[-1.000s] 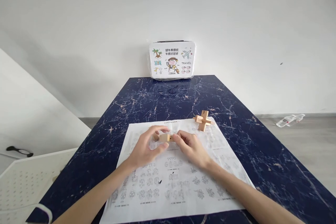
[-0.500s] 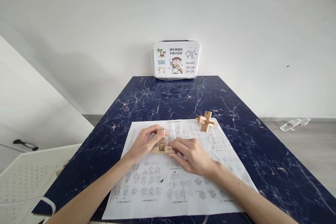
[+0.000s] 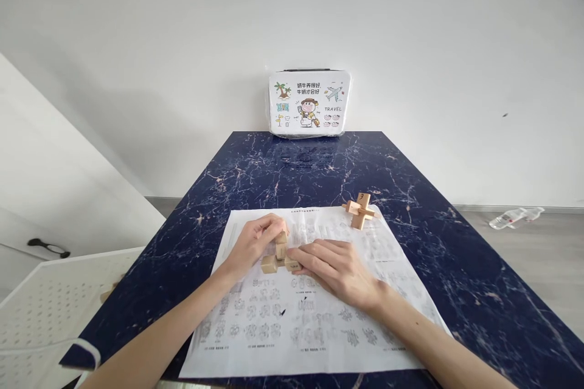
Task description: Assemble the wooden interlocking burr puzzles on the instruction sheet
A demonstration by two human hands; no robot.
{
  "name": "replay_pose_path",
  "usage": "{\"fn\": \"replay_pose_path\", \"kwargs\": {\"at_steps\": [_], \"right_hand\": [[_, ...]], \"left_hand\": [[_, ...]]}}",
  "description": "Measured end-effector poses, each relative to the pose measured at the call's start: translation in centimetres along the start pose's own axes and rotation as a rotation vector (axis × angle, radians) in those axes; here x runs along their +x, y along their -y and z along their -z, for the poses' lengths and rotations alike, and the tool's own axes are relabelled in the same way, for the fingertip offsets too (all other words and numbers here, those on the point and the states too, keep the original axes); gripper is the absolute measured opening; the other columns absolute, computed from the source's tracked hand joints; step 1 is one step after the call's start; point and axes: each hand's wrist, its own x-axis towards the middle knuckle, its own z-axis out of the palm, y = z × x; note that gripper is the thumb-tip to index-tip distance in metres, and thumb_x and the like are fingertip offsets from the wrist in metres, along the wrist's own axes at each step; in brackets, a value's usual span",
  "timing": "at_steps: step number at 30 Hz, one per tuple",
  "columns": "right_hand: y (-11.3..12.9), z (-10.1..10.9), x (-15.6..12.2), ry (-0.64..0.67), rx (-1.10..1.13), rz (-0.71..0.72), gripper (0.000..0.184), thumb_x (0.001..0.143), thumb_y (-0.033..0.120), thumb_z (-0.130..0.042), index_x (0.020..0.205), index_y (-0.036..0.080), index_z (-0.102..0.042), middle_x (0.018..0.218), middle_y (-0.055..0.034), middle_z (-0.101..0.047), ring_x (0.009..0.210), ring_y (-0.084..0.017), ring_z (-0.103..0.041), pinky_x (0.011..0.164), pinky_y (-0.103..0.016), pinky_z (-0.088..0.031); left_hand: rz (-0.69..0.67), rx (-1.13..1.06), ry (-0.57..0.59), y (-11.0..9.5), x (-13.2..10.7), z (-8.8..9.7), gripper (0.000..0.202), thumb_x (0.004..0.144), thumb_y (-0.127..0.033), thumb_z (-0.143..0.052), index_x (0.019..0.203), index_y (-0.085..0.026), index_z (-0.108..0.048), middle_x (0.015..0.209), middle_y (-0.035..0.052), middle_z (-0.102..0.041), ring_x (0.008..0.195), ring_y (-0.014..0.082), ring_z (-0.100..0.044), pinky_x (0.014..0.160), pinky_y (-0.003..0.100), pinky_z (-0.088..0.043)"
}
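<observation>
Wooden puzzle blocks [image 3: 281,250] stand on the printed instruction sheet [image 3: 274,355], between my hands. My left hand [image 3: 258,240] pinches the top end of an upright notched block. My right hand [image 3: 333,267] is closed over a marked block [image 3: 292,265] at the right of the group, fingers resting on its top. Another block end [image 3: 269,264] sticks out at the lower left. How the pieces interlock is partly hidden by my fingers. Farther off, a cross-shaped wooden puzzle [image 3: 361,211] lies on the sheet's upper right corner.
The sheet lies on a dark blue marble-patterned table [image 3: 301,176]. At its far end a white cartoon-printed case [image 3: 310,103] leans against the wall. A perforated white surface [image 3: 50,298] with a white cable [image 3: 68,343] is at the left. A clear plastic bottle [image 3: 515,217] lies on the floor.
My right hand has moved slightly over the right block, which now sits a little lower and tilted. The left block end shows more fully. The whole view has shifted slightly.
</observation>
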Motion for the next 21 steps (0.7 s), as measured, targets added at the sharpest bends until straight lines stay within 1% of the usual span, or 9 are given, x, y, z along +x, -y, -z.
{"fn": "replay_pose_path", "kwargs": {"at_steps": [2, 4, 6, 9, 11, 14, 16, 19, 21], "right_hand": [[0.4, 0.3, 0.2, -0.006, -0.003, 0.018, 0.027, 0.112, 0.014, -0.050, 0.137, 0.015, -0.057, 0.096, -0.0063, -0.079, 0.072, -0.018, -0.072, 0.061, -0.031, -0.054], [0.8, 0.2, 0.2, -0.015, -0.002, 0.030, 0.024, 0.110, 0.012, -0.052, 0.133, 0.015, -0.059, 0.096, -0.0064, -0.079, 0.074, -0.017, -0.072, 0.062, -0.031, -0.054], [1.1, -0.2, 0.2, -0.040, 0.005, 0.011, 0.020, 0.111, 0.015, -0.053, 0.128, 0.015, -0.061, 0.094, -0.0061, -0.079, 0.072, -0.017, -0.072, 0.062, -0.031, -0.054], [0.8, -1.2, -0.3, -0.090, -0.017, -0.135, 0.015, 0.110, 0.025, -0.056, 0.122, 0.017, -0.062, 0.090, -0.0060, -0.076, 0.069, -0.018, -0.070, 0.059, -0.030, -0.052], [0.2, -1.7, -0.7, -0.083, -0.059, -0.270, 0.013, 0.110, 0.028, -0.057, 0.116, 0.018, -0.063, 0.089, -0.0061, -0.074, 0.068, -0.017, -0.068, 0.058, -0.030, -0.050], [-0.8, -2.3, -1.4, -0.058, -0.129, -0.443, 0.016, 0.109, 0.031, -0.056, 0.109, 0.019, -0.065, 0.082, -0.0033, -0.071, 0.059, -0.015, -0.064, 0.054, -0.029, -0.045], [-1.4, -2.5, -1.7, -0.044, -0.163, -0.523, 0.018, 0.108, 0.034, -0.055, 0.107, 0.019, -0.066, 0.080, -0.0024, -0.071, 0.055, -0.014, -0.062, 0.053, -0.028, -0.042], [-1.9, -2.9, -2.0, -0.011, -0.183, -0.599, 0.018, 0.107, 0.035, -0.056, 0.102, 0.020, -0.065, 0.079, -0.0021, -0.071, 0.055, -0.015, -0.061, 0.052, -0.027, -0.038], [-2.0, -3.1, -2.2, 0.023, -0.165, -0.638, 0.013, 0.105, 0.033, -0.059, 0.102, 0.021, -0.064, 0.079, -0.0018, -0.071, 0.057, -0.016, -0.063, 0.053, -0.027, -0.038]], "left_hand": [[0.044, -0.005, -0.044, 0.4, 0.2, 0.2, 0.046, 0.102, -0.053, -0.055, 0.071, -0.020, -0.057, 0.076, 0.0009, -0.058, 0.071, 0.0172, -0.052, 0.070, 0.031, -0.044], [0.102, 0.015, -0.122, 0.9, 0.5, 0.7, 0.047, 0.102, -0.054, -0.054, 0.069, -0.020, -0.055, 0.076, 0.0012, -0.061, 0.071, 0.0176, -0.055, 0.069, 0.031, -0.044], [0.115, 0.086, -0.201, 1.5, 0.9, 1.3, 0.048, 0.101, -0.056, -0.055, 0.068, -0.020, -0.056, 0.076, 0.0013, -0.064, 0.071, 0.0181, -0.056, 0.069, 0.032, -0.044], [0.049, 0.293, -0.355, 2.4, 1.4, 2.3, 0.044, 0.098, -0.053, -0.058, 0.068, -0.021, -0.057, 0.073, 0.0002, -0.064, 0.072, 0.0187, -0.057, 0.073, 0.033, -0.045], [-0.023, 0.455, -0.416, 3.0, 1.6, 3.0, 0.040, 0.097, -0.048, -0.058, 0.067, -0.021, -0.055, 0.077, 0.0006, -0.065, 0.079, 0.0202, -0.059, 0.078, 0.034, -0.046], [-0.115, 0.642, -0.402, 3.9, 1.9, 3.7, 0.037, 0.093, -0.040, -0.061, 0.063, -0.021, -0.053, 0.090, 0.0034, -0.068, 0.095, 0.0241, -0.062, 0.095, 0.041, -0.046], [-0.119, 0.716, -0.389, 4.6, 2.0, 4.1, 0.037, 0.090, -0.038, -0.063, 0.059, -0.021, -0.052, 0.096, 0.0053, -0.069, 0.101, 0.0272, -0.061, 0.102, 0.047, -0.045], [-0.074, 0.813, -0.333, 5.5, 2.0, 4.2, 0.044, 0.089, -0.041, -0.066, 0.053, -0.021, -0.050, 0.104, 0.0082, -0.070, 0.108, 0.0323, -0.059, 0.102, 0.053, -0.045], [-0.053, 0.873, -0.317, 5.9, 2.0, 4.1, 0.046, 0.090, -0.044, -0.066, 0.054, -0.021, -0.049, 0.109, 0.0098, -0.069, 0.112, 0.0352, -0.057, 0.101, 0.056, -0.046]]}}
